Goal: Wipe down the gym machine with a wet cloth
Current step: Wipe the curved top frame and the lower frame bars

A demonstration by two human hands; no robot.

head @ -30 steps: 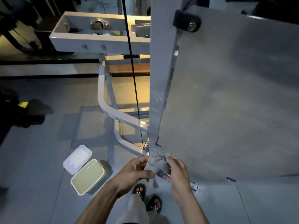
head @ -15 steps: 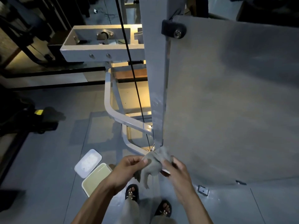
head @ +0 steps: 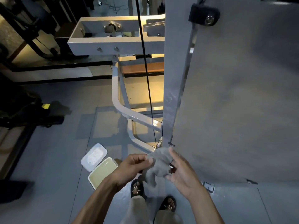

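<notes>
Two containers on the grey floor [head: 53, 159], touching at one corner: a cream rectangular plastic tub [head: 103, 172], open, filled with pale yellowish liquid, and just beside it a white rectangular lid [head: 94, 156] lying flat, wet or soapy-looking on its face. No readable brand, label or writing anywhere; a small yellow tag [head: 45, 105] on dark equipment at far left, its text too small to tell.

Two hands, both raised in front of the grey painted steel gym machine [head: 168, 78]. One crumpled grey wet cloth [head: 159, 164] held between them, close to the foot of the machine's upright post, a loose end hanging down. Left hand [head: 131, 167] pinching the cloth's left edge with thumb and curled fingers. Right hand [head: 182, 172] palm turned inward, fingers loosely spread around the cloth's right side, thumb against the top; a dark ring-like band on one finger.

One thin black cable [head: 145, 70] running down beside the post. One large flat grey panel [head: 239, 97] filling the right side, one black roller knob [head: 204, 15] at its top corner. Two feet in black sandals [head: 137, 188] below the hands.
</notes>
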